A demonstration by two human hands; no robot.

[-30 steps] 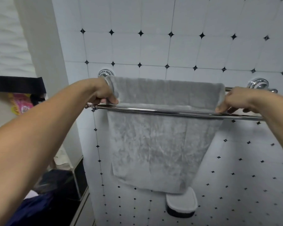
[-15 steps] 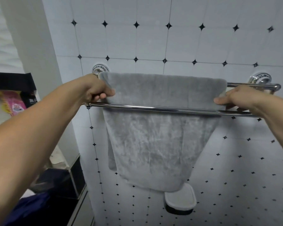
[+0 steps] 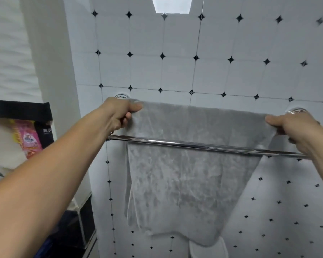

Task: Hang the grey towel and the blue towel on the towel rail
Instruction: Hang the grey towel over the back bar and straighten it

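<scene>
Before towel rail point(image 3: 194, 146): left hand point(image 3: 119, 114) grip pinches top left edge of grey towel point(image 3: 185, 174); right hand point(image 3: 291, 131) grip pinches top right edge. Behind front bar, towel hangs from rear bar, right side slanting inward. Best: pull both edges outward evenly, level fold, smooth slant, then let go. Blue towel not identifiable here.

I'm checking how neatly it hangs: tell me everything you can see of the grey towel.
The grey towel looks soft and plush, with a mottled nap. Its top fold is stretched wide near the wall; what it lies over is hidden. It hangs behind the front chrome bar, narrowing downward, a second layer showing along its left side. The left hand pinches its top left corner, the right hand its top right corner.
</scene>
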